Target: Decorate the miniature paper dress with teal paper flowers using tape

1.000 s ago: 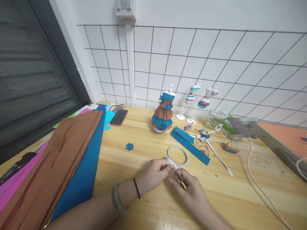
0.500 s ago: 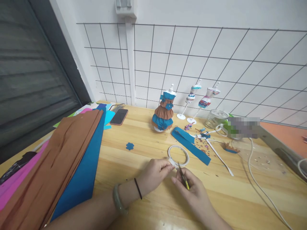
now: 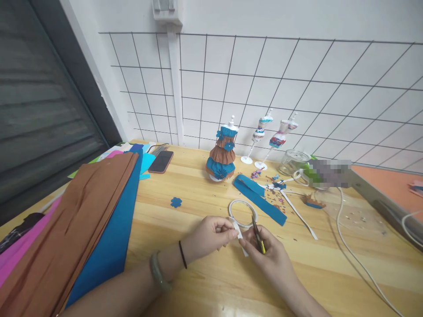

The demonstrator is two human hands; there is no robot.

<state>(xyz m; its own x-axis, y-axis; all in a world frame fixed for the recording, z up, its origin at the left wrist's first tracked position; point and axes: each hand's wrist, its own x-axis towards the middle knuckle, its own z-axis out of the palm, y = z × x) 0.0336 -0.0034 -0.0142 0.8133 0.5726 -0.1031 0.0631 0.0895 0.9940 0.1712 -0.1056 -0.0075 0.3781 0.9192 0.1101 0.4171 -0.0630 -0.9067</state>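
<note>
My left hand (image 3: 213, 233) pinches a short strip of white tape (image 3: 238, 230) between thumb and fingers. Small scissors with a yellow handle (image 3: 258, 233) sit in my right hand (image 3: 272, 253), blades pointing up and away. The right thumb and a fingertip meet the lower part of the strip, whose end hangs below them. Just beyond the hands lies a roll of white tape (image 3: 243, 201) on the wooden table. Left of it is a blue paper flower (image 3: 176, 202). Folded blue crepe paper (image 3: 264, 203) lies right of the roll.
A small dress form (image 3: 222, 154) in blue and brown ruffles stands behind, with two white mini mannequins (image 3: 259, 136) beside it. Brown crepe paper (image 3: 82, 211) covers the left side, near a phone (image 3: 161, 161). Paper scraps (image 3: 277, 193), a glass jar (image 3: 294, 162) and a white cable (image 3: 340, 220) are at right.
The scissors have tilted back from the tape, and my right thumb and finger now touch the strip. The strip has turned downward in my left hand. The whole view has shifted slightly.
</note>
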